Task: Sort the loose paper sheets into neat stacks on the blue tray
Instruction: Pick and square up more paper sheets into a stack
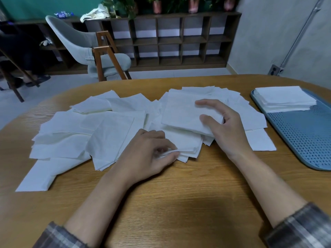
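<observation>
Between the two hands, a squared-up bundle of paper sheets (180,113) is lying on top of the loose paper sheets (111,129), which are spreading in a white scatter across the wooden table (179,203). The right hand (226,126) is gripping this bundle at its right edge: the thumb is pressing down on the top sheet, the forefinger is reaching along the far side, and the other fingers are curling round the edge (how many sheets it is holding cannot be told). Just to the near-left of that grip, the left hand (152,153) is pinching the near edge of a lower bundle (186,145), thumb and fingertips closing on it. Left of the left hand the scatter is thinning out, with single sheets overlapping at odd angles. Right of the right hand, well apart from it, the blue tray (304,140) is sitting near the table's edge, its perforated floor mostly showing; one neat stack (284,99) is resting at its far end. Beyond both hands a grey chair (84,43) is standing before a dark wooden shelf unit (179,42).
</observation>
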A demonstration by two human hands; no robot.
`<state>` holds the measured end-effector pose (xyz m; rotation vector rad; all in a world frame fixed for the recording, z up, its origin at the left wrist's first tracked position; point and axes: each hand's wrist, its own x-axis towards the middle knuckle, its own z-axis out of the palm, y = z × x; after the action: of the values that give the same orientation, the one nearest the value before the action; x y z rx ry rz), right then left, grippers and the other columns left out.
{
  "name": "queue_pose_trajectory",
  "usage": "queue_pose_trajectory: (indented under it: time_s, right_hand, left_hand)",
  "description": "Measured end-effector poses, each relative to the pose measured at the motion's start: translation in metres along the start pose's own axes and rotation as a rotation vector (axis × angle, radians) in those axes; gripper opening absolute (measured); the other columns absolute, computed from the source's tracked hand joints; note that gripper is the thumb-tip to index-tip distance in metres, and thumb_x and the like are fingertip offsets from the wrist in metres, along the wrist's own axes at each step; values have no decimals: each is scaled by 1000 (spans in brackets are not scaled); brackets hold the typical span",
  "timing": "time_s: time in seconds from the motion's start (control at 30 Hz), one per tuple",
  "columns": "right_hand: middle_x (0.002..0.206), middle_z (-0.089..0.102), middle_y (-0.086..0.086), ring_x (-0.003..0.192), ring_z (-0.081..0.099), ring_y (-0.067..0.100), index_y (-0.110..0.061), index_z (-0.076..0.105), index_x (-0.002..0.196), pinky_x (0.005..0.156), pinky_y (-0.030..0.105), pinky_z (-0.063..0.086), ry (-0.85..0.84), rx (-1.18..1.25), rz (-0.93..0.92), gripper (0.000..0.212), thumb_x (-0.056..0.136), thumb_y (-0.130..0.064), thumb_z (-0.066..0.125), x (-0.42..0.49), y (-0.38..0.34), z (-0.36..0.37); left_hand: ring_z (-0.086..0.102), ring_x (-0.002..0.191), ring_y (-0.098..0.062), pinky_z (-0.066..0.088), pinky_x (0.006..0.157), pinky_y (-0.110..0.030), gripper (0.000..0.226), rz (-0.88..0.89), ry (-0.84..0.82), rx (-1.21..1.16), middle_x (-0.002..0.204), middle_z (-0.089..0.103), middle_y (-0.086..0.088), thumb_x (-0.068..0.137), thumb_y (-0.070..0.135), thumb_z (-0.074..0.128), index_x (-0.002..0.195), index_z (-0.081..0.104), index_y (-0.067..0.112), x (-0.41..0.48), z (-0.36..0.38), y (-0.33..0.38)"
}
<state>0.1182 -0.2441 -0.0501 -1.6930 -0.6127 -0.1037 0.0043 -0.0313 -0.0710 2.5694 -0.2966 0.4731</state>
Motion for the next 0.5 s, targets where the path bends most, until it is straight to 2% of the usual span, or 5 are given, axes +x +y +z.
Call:
queue_pose_trajectory:
  time_s: [0.07,0.17,0.23,0.33,0.5]
  right_hand:
    - [121,72,-25,124,55,-13,-21,75,119,99,3,37,-28,3,-3,35,97,3,64,0,0,0]
    - [120,71,-28,124,55,-13,-22,76,118,99,3,37,-77,8,0,34,98,3,64,-1,1,1]
    - [120,72,-27,124,56,-12,-22,76,117,100,5,38,-99,8,5,34,97,3,64,-1,2,2]
    - [122,72,-24,126,56,-9,-22,76,117,103,7,37,-111,-8,2,34,97,3,64,-1,4,3]
    - [123,72,-24,127,56,-8,-24,76,117,107,12,39,-152,-13,13,34,98,1,64,-2,4,3]
  left_hand:
    - [64,83,-6,45,81,-27,10,-37,-9,-77,81,64,16,97,38,73,91,80,34,0,-3,1]
    - [65,81,-5,40,72,-12,11,-92,-12,-154,82,68,15,98,26,73,92,82,27,1,-6,3]
    - [62,76,-1,38,67,-8,13,-131,-16,-204,81,69,15,99,20,72,90,82,23,1,-9,5]
    - [60,73,1,38,67,-10,17,-163,4,-248,78,67,20,99,17,71,87,79,24,1,-12,6]
    - [65,88,-10,47,77,-21,14,-98,115,-193,89,68,16,106,21,61,97,71,22,1,-10,7]
